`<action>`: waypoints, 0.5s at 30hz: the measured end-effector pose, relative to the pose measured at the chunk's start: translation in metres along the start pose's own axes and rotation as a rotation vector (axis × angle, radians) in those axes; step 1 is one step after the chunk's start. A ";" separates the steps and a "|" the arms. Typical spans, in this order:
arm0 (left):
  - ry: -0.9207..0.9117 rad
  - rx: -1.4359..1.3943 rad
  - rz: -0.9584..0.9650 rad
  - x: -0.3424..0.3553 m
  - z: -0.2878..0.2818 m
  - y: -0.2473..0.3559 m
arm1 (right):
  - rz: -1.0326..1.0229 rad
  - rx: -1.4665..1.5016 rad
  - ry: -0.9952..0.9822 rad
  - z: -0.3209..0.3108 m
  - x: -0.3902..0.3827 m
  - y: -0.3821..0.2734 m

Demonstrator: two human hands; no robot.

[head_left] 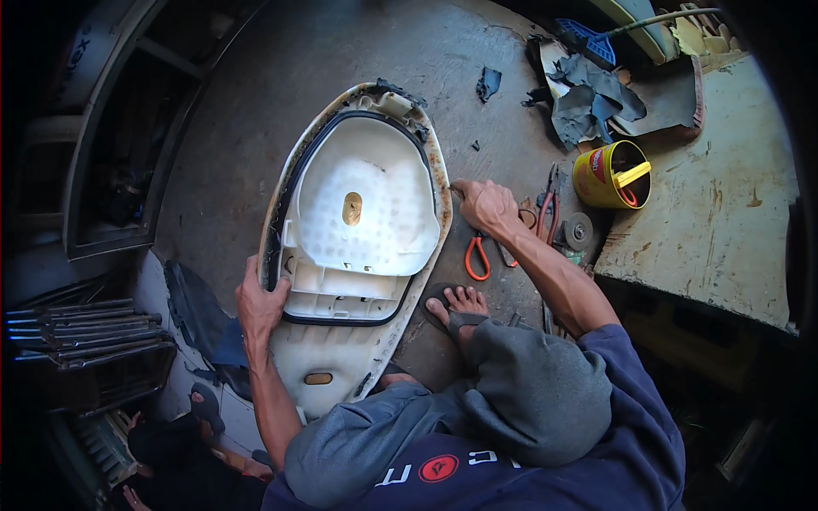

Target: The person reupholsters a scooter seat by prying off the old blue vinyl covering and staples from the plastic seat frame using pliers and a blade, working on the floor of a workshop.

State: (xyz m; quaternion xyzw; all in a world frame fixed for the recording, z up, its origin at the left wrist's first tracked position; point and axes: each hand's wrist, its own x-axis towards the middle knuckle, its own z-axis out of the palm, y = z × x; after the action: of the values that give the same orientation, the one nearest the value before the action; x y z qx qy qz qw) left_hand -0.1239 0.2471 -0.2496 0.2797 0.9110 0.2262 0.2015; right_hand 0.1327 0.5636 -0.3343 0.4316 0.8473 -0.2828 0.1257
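A white plastic motorcycle seat base (pixel 332 349), underside up, leans across my lap with its wide end away from me. A black rubber seal runs around its raised middle, and rusty marks and torn black scraps line its rim. My left hand (pixel 260 298) is closed on the base's left edge, thumb on top. At the right rim my right hand (pixel 486 206) is curled shut, its fingertips against the edge. Whatever those fingers pinch is hidden. Below that hand, orange-handled scissors (pixel 478 259) lie on the floor.
Red-handled pliers (pixel 552 209) and a grinding disc (pixel 578 228) lie right of my forearm. A yellow tin (pixel 595 180) stands beside a worn board (pixel 707 204). Torn dark covering (pixel 588 94) is heaped at far right. Another person (pixel 187 451) sits at lower left, near stacked metal rods (pixel 94 334).
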 end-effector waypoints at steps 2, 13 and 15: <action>0.001 -0.005 -0.002 0.004 -0.001 0.009 | 0.002 -0.052 0.055 0.008 0.003 -0.001; -0.015 -0.015 -0.032 0.001 -0.001 0.001 | 0.004 0.067 -0.027 0.015 -0.052 0.012; -0.025 0.006 -0.081 0.003 0.002 0.002 | 0.033 0.019 -0.050 0.008 -0.058 0.003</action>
State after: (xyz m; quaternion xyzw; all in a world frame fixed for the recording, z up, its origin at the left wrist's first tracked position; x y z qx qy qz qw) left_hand -0.1246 0.2509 -0.2509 0.2457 0.9197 0.2117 0.2211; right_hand 0.1694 0.5222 -0.3154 0.4395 0.8340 -0.2992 0.1473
